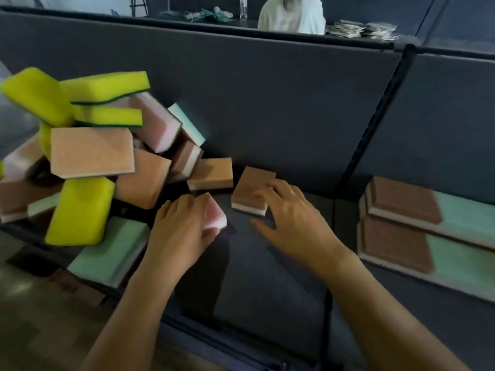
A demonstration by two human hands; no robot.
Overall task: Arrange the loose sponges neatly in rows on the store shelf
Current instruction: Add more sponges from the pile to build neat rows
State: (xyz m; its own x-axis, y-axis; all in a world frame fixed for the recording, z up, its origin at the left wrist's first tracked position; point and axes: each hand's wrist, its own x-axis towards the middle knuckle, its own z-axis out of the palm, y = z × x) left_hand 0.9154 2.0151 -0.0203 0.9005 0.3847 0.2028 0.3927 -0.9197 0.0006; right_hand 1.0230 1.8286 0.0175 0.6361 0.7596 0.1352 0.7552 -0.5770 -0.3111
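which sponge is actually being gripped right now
The pink sponge, held in the left hand; the right hand only rests its fingers on the brown-topped sponge.

Bare left hand (178, 231), bare right hand (294, 223), bare forearms (375, 303).

the scene is lit dimly and evenly; the brightest area is seen beyond the dark grey back panel (267, 76), at the top. soft shadows are cast on the dark grey shelf board (267, 277) under the left hand (176, 231) and the right hand (292, 220). the heap of yellow and peach foam sponges (91, 153) is smeared by motion blur and bent by wide-angle distortion. the pink foam sponge (214, 215) gripped by the left hand is softened too. the flat mint-and-brown sponges (401, 210) at the right edge are stretched. the figure in a white top (292, 17) behind is rendered out of focus.
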